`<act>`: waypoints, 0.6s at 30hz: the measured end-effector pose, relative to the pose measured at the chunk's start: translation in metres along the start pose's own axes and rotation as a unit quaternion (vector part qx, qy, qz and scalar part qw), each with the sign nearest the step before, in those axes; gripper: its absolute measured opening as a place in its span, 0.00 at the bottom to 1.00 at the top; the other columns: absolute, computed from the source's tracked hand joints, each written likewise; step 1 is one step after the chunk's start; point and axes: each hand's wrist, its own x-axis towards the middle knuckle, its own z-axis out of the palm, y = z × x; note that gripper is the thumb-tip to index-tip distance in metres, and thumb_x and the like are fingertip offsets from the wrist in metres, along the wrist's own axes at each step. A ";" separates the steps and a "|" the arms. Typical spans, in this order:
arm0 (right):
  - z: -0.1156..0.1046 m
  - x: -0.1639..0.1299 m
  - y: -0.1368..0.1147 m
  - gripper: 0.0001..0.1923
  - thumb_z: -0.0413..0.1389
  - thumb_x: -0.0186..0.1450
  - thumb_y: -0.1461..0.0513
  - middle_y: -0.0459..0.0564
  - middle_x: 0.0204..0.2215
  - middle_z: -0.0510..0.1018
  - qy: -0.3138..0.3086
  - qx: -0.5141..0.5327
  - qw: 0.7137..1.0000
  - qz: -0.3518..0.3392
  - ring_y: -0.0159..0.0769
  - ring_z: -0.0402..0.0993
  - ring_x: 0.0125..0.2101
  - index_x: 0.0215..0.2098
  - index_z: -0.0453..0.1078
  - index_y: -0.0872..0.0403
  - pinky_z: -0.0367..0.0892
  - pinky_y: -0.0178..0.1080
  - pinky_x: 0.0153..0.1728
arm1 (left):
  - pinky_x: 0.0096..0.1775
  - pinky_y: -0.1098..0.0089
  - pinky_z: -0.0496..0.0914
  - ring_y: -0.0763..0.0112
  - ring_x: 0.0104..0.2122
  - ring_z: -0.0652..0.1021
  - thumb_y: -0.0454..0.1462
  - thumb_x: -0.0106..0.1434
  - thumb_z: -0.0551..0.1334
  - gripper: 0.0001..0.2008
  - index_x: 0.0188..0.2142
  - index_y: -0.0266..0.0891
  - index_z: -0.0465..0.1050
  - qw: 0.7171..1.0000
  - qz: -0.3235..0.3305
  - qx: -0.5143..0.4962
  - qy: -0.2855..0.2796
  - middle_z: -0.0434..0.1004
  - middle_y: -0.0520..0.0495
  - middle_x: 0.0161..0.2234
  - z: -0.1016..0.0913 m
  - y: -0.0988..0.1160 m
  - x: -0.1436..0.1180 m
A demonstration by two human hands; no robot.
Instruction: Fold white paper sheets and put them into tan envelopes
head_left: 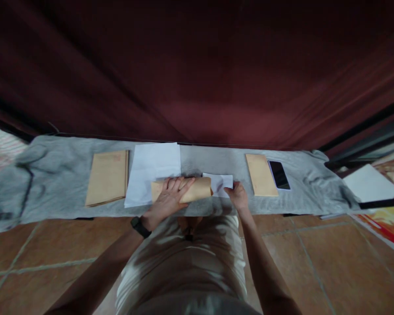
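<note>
A brown paper envelope (200,188) lies crosswise in front of me, its right end open and slightly raised. My left hand (173,192), fingers spread, presses flat on top of it. From the envelope's right end juts a folded white paper (220,181); how far it reaches inside is hidden. My right hand (238,195) pinches the outer right edge of that paper between thumb and fingers. Left of the envelope, partly under it, are white paper sheets (154,164).
A grey cloth (213,157) covers the narrow table. Brown envelopes (107,177) are stacked at left. Another brown envelope (261,175) lies at right beside a phone (279,175). A dark red curtain (197,87) hangs directly behind the table.
</note>
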 end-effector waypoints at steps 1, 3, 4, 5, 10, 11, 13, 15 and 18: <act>0.000 0.001 0.004 0.12 0.60 0.64 0.54 0.51 0.35 0.79 -0.002 0.022 1.000 -0.010 0.41 0.77 0.37 0.40 0.71 0.52 0.69 0.39 0.39 | 0.65 0.45 0.51 0.45 0.64 0.64 0.46 0.61 0.69 0.50 0.74 0.46 0.41 1.000 -0.006 -0.005 -0.003 0.62 0.33 0.66 0.000 0.000 0.000; 0.001 0.002 0.012 0.10 0.57 0.64 0.53 0.50 0.31 0.78 0.002 0.081 0.996 -0.032 0.40 0.75 0.34 0.36 0.71 0.51 0.70 0.40 0.39 | 0.66 0.45 0.51 0.45 0.64 0.64 0.46 0.60 0.71 0.52 0.74 0.46 0.40 1.000 -0.017 -0.017 -0.012 0.61 0.34 0.66 0.000 -0.001 0.001; 0.001 0.002 0.017 0.11 0.56 0.64 0.52 0.50 0.31 0.78 0.010 0.120 0.992 -0.038 0.40 0.74 0.34 0.35 0.72 0.51 0.70 0.41 0.40 | 0.66 0.45 0.51 0.45 0.64 0.64 0.46 0.60 0.71 0.53 0.74 0.46 0.40 0.999 -0.020 -0.020 -0.017 0.61 0.33 0.66 0.000 -0.001 0.001; 0.000 0.001 0.021 0.13 0.55 0.64 0.51 0.50 0.31 0.78 0.023 0.163 0.986 -0.036 0.40 0.73 0.33 0.36 0.71 0.52 0.71 0.42 0.39 | 0.66 0.45 0.51 0.45 0.64 0.64 0.46 0.59 0.72 0.54 0.74 0.46 0.40 0.999 -0.021 -0.022 -0.022 0.62 0.33 0.66 0.000 -0.002 0.001; -0.012 -0.005 0.039 0.20 0.57 0.60 0.47 0.50 0.36 0.78 0.089 0.411 0.906 0.047 0.38 0.74 0.33 0.41 0.70 0.52 0.75 0.41 0.31 | 0.66 0.44 0.50 0.44 0.64 0.63 0.47 0.57 0.73 0.56 0.75 0.44 0.39 0.999 -0.025 -0.025 -0.023 0.60 0.32 0.66 0.000 -0.004 0.000; -0.015 -0.007 0.041 0.21 0.59 0.58 0.47 0.49 0.37 0.78 0.100 0.445 0.889 0.054 0.38 0.74 0.33 0.42 0.70 0.52 0.75 0.41 0.31 | 0.66 0.43 0.50 0.44 0.64 0.63 0.47 0.58 0.73 0.56 0.75 0.44 0.38 0.999 -0.026 -0.028 -0.020 0.60 0.32 0.66 0.000 -0.004 0.001; -0.021 -0.011 0.042 0.22 0.61 0.57 0.48 0.48 0.38 0.78 0.110 0.480 0.868 0.054 0.36 0.74 0.34 0.43 0.70 0.51 0.76 0.39 0.31 | 0.66 0.43 0.49 0.45 0.64 0.63 0.46 0.58 0.72 0.56 0.75 0.44 0.38 0.999 -0.026 -0.032 -0.014 0.60 0.33 0.66 0.000 -0.004 0.001; -0.024 -0.015 0.040 0.23 0.62 0.57 0.47 0.48 0.39 0.78 0.090 0.486 0.868 0.046 0.36 0.74 0.35 0.45 0.70 0.51 0.76 0.38 0.31 | 0.66 0.42 0.47 0.45 0.65 0.62 0.45 0.59 0.72 0.55 0.74 0.45 0.38 0.999 -0.024 -0.029 -0.009 0.59 0.33 0.66 0.000 -0.004 0.002; -0.023 -0.020 0.036 0.26 0.61 0.58 0.47 0.49 0.40 0.79 0.043 0.473 0.879 0.037 0.37 0.75 0.35 0.49 0.72 0.52 0.76 0.39 0.31 | 0.67 0.41 0.46 0.44 0.65 0.61 0.45 0.59 0.71 0.54 0.74 0.44 0.39 1.000 -0.021 -0.021 0.000 0.58 0.33 0.66 -0.002 -0.003 0.003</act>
